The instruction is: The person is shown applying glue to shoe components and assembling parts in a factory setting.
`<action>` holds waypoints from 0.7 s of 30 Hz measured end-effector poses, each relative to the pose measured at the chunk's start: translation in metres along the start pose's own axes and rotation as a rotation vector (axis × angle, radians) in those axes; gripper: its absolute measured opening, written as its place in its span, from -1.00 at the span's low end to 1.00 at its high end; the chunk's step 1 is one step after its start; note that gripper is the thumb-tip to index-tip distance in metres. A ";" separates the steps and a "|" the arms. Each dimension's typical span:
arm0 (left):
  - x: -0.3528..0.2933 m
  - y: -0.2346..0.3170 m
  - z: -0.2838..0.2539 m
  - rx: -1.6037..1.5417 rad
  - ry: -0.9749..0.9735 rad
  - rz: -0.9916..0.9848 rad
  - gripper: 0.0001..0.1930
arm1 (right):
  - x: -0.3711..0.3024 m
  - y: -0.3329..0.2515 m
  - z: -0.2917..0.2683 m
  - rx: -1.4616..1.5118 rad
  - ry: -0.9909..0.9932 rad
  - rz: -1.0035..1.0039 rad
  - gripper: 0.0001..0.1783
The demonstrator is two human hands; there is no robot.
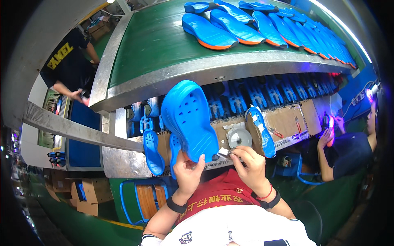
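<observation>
My left hand (188,175) grips the lower end of a large blue shoe sole (189,115), which is held tilted above the workbench. Several small holes show in the sole's wide upper part. At its lower right, my right hand (251,167) pinches a small tool (223,153) with a pale, flat end close to the sole's edge; its exact kind is too small to make out. Behind the right hand sits a round grey dish (239,138). Left of the held sole, another blue sole (153,152) lies on the bench, and part of one more shows behind my left hand.
Above the bench runs a green conveyor belt (152,41) with a metal edge, bearing rows of blue-and-orange soles (207,33). Another blue sole (260,129) rests on cardboard beside red-handled pliers (276,133). Co-workers stand at far left and right. A stool (145,201) is below left.
</observation>
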State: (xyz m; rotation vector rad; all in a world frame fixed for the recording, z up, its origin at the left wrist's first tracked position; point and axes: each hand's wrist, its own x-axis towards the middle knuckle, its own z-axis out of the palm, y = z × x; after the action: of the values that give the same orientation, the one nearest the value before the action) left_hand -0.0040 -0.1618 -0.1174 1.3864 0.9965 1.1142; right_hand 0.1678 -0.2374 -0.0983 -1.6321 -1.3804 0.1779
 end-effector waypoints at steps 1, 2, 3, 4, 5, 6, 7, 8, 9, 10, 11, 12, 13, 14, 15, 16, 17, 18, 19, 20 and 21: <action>0.000 0.000 0.000 -0.004 -0.004 0.003 -0.64 | 0.000 -0.002 -0.001 0.010 -0.005 0.020 -0.86; 0.001 0.000 0.001 -0.010 -0.010 0.005 -0.63 | 0.001 -0.002 -0.002 0.017 -0.009 0.041 -0.86; 0.001 -0.001 0.001 -0.010 -0.009 0.006 -0.63 | 0.001 -0.001 -0.001 0.017 -0.009 0.040 -0.86; 0.002 -0.002 0.001 0.003 -0.016 0.009 -0.62 | 0.001 0.000 0.001 0.013 -0.012 0.019 -0.86; 0.002 -0.002 0.001 0.015 -0.022 0.011 -0.60 | 0.001 0.001 0.001 0.009 -0.016 -0.002 -0.86; 0.003 -0.002 0.002 0.015 -0.021 0.011 -0.60 | 0.001 0.001 0.001 0.009 -0.016 -0.003 -0.86; 0.004 -0.002 0.003 0.003 -0.010 0.013 -0.61 | 0.002 0.000 0.001 0.038 -0.040 0.017 -0.86; 0.004 -0.002 0.004 -0.010 0.001 0.014 -0.62 | 0.002 -0.002 0.001 0.066 -0.063 0.037 -0.86; 0.004 -0.003 0.004 -0.011 0.001 0.017 -0.62 | 0.002 -0.003 0.000 0.065 -0.061 0.034 -0.86; 0.005 -0.004 0.004 0.018 -0.014 0.018 -0.57 | 0.003 -0.005 -0.001 0.108 -0.080 0.057 -0.86; 0.009 -0.004 0.006 0.044 -0.029 0.026 -0.53 | 0.005 -0.004 -0.002 0.150 -0.095 0.072 -0.87; 0.012 -0.002 0.009 0.039 -0.028 0.042 -0.53 | 0.005 -0.003 -0.003 0.148 -0.086 0.058 -0.87; 0.014 0.003 0.013 -0.027 -0.034 0.025 -0.50 | 0.002 -0.002 -0.006 0.212 -0.024 0.104 -0.86; 0.019 0.007 0.016 -0.092 -0.038 0.013 -0.46 | 0.000 0.001 -0.008 0.278 0.038 0.145 -0.86; 0.029 0.009 0.018 -0.099 -0.037 0.036 -0.46 | -0.002 0.006 -0.012 0.357 0.100 0.152 -0.88; 0.045 0.014 0.019 -0.138 -0.091 0.093 -0.44 | 0.002 0.007 -0.018 0.383 0.178 0.127 -0.89; 0.060 0.018 0.019 -0.172 -0.145 0.142 -0.42 | 0.004 0.008 -0.024 0.411 0.254 0.108 -0.90; 0.079 0.034 0.023 -0.168 -0.188 0.098 -0.46 | -0.001 0.016 -0.030 0.455 0.280 0.176 -0.91; 0.101 0.042 0.026 -0.220 -0.190 0.126 -0.46 | -0.002 0.015 -0.036 0.471 0.287 0.244 -0.90; 0.125 0.054 0.031 -0.333 -0.192 0.073 -0.50 | -0.004 0.017 -0.038 0.491 0.292 0.254 -0.90; 0.151 0.061 0.037 -0.314 -0.139 0.119 -0.51 | -0.004 0.019 -0.038 0.508 0.297 0.268 -0.91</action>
State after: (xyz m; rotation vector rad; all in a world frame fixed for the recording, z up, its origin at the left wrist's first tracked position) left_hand 0.0648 -0.0299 -0.0414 1.2587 0.6153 1.1874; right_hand 0.2039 -0.2597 -0.0938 -1.3391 -0.8046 0.3923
